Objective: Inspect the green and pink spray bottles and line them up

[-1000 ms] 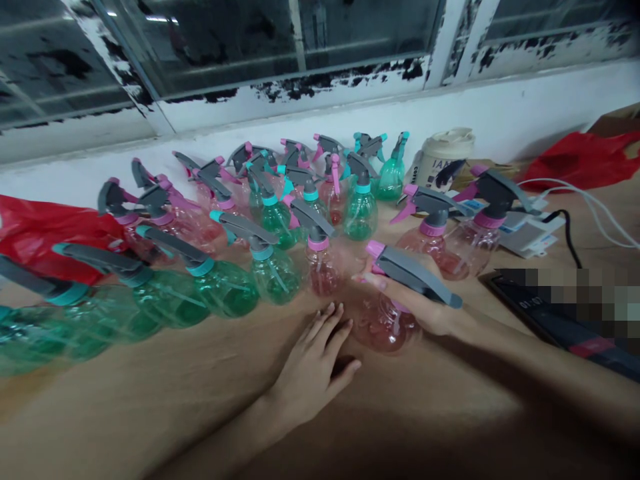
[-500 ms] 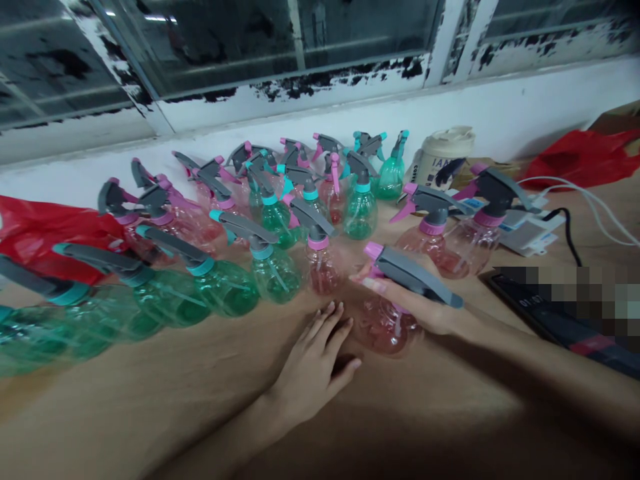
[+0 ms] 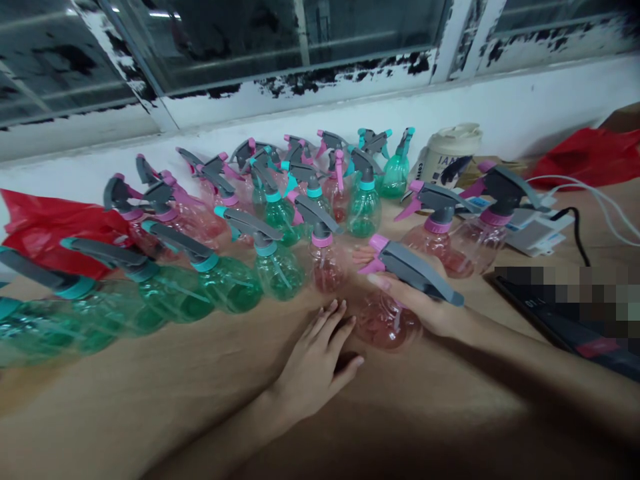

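My right hand (image 3: 427,303) is wrapped round the neck of a pink spray bottle (image 3: 386,323) with a grey and pink trigger head. The bottle is upright on the wooden table (image 3: 200,407), its nozzle turned toward the back left. Part of its neck is hidden by the hand. Flat on the table, just left of that bottle, lies my left hand (image 3: 320,360), fingers apart and holding nothing. Beyond its fingertips stands another pink spray bottle (image 3: 327,263), and beside that one is a green spray bottle (image 3: 279,270).
Several green bottles (image 3: 233,287) line the left, with more bottles behind. Two pink bottles (image 3: 477,240) stand at right. A phone-like black device (image 3: 550,320), a white box with cables (image 3: 537,230), a cream tub (image 3: 450,153) and red plastic bags (image 3: 60,233) surround them.
The whole view has shifted slightly. My right hand stays on the pink spray bottle, its far fingers now more spread beside the trigger. The left hand has kept its place.
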A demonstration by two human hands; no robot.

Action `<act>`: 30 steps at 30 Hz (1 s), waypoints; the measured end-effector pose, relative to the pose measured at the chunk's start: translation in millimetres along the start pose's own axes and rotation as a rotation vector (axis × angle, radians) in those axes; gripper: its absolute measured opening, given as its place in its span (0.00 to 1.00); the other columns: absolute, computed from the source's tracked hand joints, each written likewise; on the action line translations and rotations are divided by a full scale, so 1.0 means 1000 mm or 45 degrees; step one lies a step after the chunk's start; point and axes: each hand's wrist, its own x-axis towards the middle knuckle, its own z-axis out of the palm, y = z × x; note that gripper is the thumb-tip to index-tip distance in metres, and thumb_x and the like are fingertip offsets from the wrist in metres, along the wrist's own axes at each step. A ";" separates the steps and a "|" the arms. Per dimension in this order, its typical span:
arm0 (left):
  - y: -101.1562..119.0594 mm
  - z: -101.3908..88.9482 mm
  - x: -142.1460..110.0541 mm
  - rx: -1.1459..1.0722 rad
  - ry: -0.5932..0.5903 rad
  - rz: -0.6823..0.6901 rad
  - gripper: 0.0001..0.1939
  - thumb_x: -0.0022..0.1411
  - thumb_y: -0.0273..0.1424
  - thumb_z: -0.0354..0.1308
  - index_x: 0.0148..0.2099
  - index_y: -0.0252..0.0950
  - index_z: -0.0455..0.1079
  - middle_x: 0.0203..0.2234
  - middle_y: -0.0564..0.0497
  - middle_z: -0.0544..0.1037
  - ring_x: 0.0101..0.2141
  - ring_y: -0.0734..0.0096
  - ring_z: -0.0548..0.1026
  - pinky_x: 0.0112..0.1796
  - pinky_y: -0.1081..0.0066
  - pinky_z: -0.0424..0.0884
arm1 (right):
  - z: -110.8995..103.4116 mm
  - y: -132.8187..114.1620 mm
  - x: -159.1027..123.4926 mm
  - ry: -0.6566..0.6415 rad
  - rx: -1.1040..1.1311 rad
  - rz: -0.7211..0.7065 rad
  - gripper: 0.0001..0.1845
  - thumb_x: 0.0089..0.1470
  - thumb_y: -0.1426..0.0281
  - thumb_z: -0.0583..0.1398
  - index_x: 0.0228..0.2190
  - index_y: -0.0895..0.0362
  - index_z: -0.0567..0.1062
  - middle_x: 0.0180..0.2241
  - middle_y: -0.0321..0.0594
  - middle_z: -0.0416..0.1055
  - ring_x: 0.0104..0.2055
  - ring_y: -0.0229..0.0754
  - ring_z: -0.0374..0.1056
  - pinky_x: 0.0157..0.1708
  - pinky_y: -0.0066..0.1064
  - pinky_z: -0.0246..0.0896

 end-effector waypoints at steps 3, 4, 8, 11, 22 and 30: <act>0.001 0.000 0.000 0.008 -0.013 -0.001 0.27 0.67 0.41 0.52 0.63 0.32 0.56 0.64 0.40 0.55 0.64 0.56 0.51 0.59 0.53 0.56 | 0.001 0.000 0.000 -0.013 0.016 0.008 0.08 0.54 0.63 0.61 0.29 0.53 0.71 0.26 0.32 0.66 0.28 0.37 0.62 0.30 0.32 0.58; 0.001 -0.001 0.000 0.010 -0.022 -0.003 0.27 0.67 0.42 0.52 0.63 0.32 0.56 0.64 0.40 0.55 0.64 0.56 0.51 0.59 0.53 0.56 | 0.001 -0.001 0.000 -0.009 0.013 0.005 0.08 0.54 0.63 0.61 0.28 0.53 0.71 0.25 0.32 0.65 0.27 0.36 0.61 0.29 0.32 0.58; 0.002 -0.003 0.001 0.021 -0.047 -0.007 0.28 0.67 0.41 0.52 0.63 0.31 0.57 0.64 0.39 0.55 0.63 0.55 0.52 0.59 0.53 0.56 | 0.001 -0.002 0.001 0.011 0.001 -0.011 0.08 0.54 0.63 0.61 0.26 0.53 0.71 0.24 0.31 0.65 0.27 0.36 0.62 0.29 0.32 0.60; 0.002 -0.003 0.001 0.013 -0.029 -0.005 0.27 0.68 0.42 0.51 0.63 0.32 0.57 0.64 0.40 0.56 0.63 0.55 0.52 0.59 0.52 0.56 | 0.000 -0.003 0.001 -0.050 0.061 0.000 0.06 0.55 0.64 0.61 0.35 0.51 0.74 0.32 0.35 0.72 0.36 0.41 0.69 0.40 0.36 0.64; 0.001 -0.003 0.000 -0.009 -0.032 -0.011 0.28 0.67 0.41 0.53 0.63 0.32 0.56 0.64 0.41 0.56 0.64 0.55 0.51 0.59 0.53 0.55 | -0.002 -0.002 0.004 -0.085 0.008 0.010 0.09 0.56 0.61 0.59 0.30 0.53 0.73 0.29 0.36 0.72 0.33 0.42 0.69 0.34 0.35 0.62; 0.001 -0.002 0.001 0.006 -0.035 -0.001 0.28 0.67 0.41 0.52 0.63 0.32 0.56 0.63 0.40 0.57 0.63 0.55 0.52 0.59 0.52 0.56 | -0.004 -0.004 0.003 -0.055 -0.046 -0.051 0.12 0.57 0.62 0.59 0.24 0.53 0.66 0.22 0.32 0.62 0.24 0.36 0.60 0.25 0.31 0.56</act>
